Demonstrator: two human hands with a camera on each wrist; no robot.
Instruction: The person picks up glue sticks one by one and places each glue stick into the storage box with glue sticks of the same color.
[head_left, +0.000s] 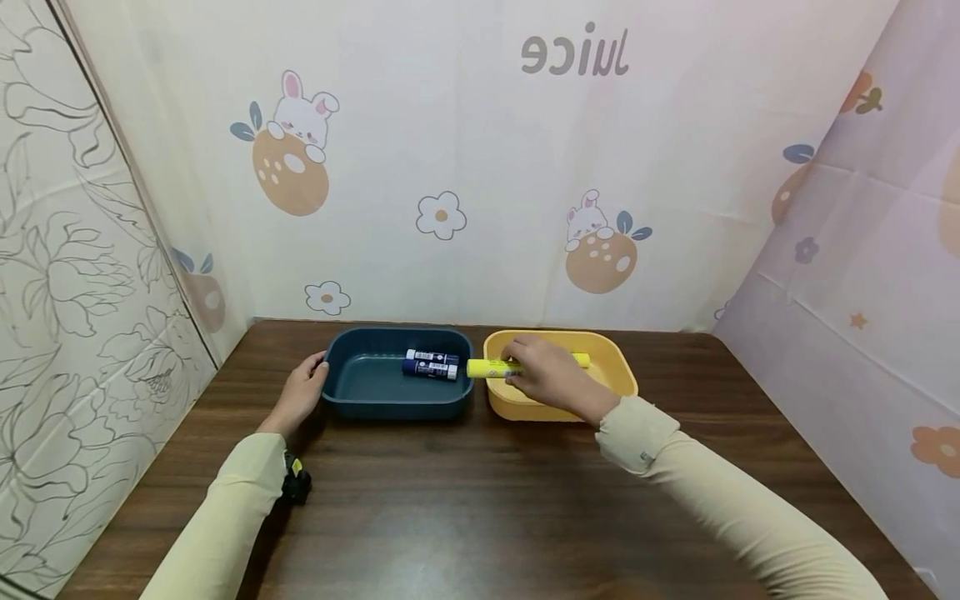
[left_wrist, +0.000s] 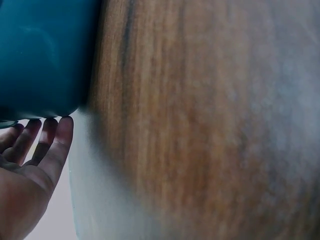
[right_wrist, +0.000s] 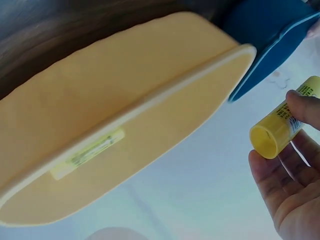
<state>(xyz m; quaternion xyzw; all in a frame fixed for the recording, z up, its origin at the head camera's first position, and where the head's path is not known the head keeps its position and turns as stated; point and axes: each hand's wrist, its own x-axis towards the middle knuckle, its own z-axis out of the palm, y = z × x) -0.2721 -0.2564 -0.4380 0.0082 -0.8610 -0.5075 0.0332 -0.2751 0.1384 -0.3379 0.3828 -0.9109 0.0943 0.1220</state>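
The right hand [head_left: 551,375] pinches a yellow glue stick [head_left: 487,368] between thumb and fingers, above the side of the yellow tray [head_left: 622,379] nearest the blue tray. In the right wrist view, the glue stick's round end [right_wrist: 265,142] faces the camera. Another yellow glue stick [right_wrist: 90,152] lies inside the yellow tray, mostly hidden by the hand in the head view. Two dark blue and white glue sticks [head_left: 431,367] lie in the right part of the dark blue tray [head_left: 397,410]. At that tray's left end, the left hand [left_wrist: 30,175] touches the outer wall with extended fingertips; its thumb is hard to make out.
Both trays stand side by side near the back of the dark wooden table [head_left: 427,508]. A printed cloth [head_left: 480,167] hangs behind them, with further hangings at both sides. A black wrist device [head_left: 297,481] is on the left wrist.
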